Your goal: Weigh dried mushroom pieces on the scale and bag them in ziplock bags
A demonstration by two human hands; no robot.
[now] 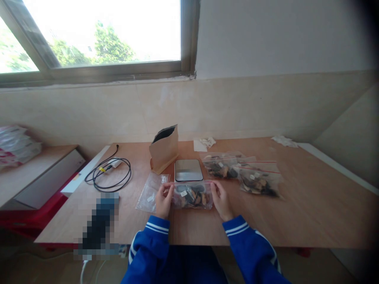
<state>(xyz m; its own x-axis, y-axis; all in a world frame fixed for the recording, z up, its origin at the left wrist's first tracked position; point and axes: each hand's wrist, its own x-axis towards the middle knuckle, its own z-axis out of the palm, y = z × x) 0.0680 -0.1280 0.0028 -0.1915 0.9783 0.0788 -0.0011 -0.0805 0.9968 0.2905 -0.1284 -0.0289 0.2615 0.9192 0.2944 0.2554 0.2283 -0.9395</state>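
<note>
Between my hands is a clear zip bag (194, 198) with dark and tan dried pieces and a small white label inside. My left hand (164, 199) pinches its upper left corner, and my right hand (220, 198) pinches the upper right corner. The bag's top edge lies just in front of a flat kitchen scale (188, 170) with a silver top. Left of my left hand lies a flat clear zip bag (146, 197) with a small label. Behind it an open brown kraft paper pouch (165, 149) stands upright.
Right of the scale lie more filled zip bags, one in front (257, 182) and others behind (220, 165). A coiled black cable (111, 173) and a blurred-out dark object (99, 223) are at left. Crumpled tissue (207, 142) sits at the back, near the wall.
</note>
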